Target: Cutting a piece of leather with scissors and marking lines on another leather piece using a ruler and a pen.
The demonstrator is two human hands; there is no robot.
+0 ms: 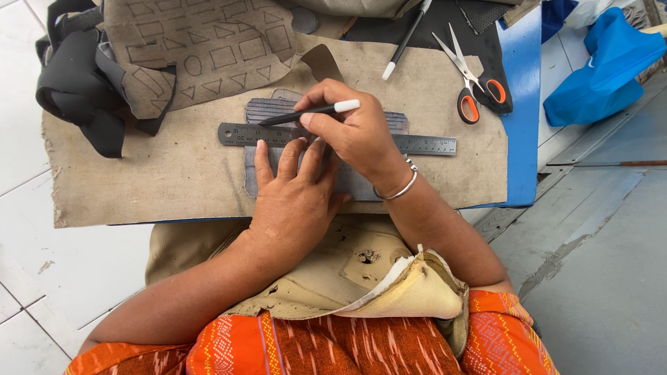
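Black pen (306, 112) in right hand (351, 132) grip, tip beside steel ruler (424, 144)

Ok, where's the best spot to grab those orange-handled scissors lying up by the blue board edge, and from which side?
Take the orange-handled scissors by the two orange loops, which point toward the person, so come from the near side. The steel blades lie open in a V pointing away; keep off them. The right hand is nearer, though it holds a black pen with a white cap.

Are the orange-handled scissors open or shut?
Open. The scissors lie on the black material with their two blades spread apart in a V; neither hand touches them.
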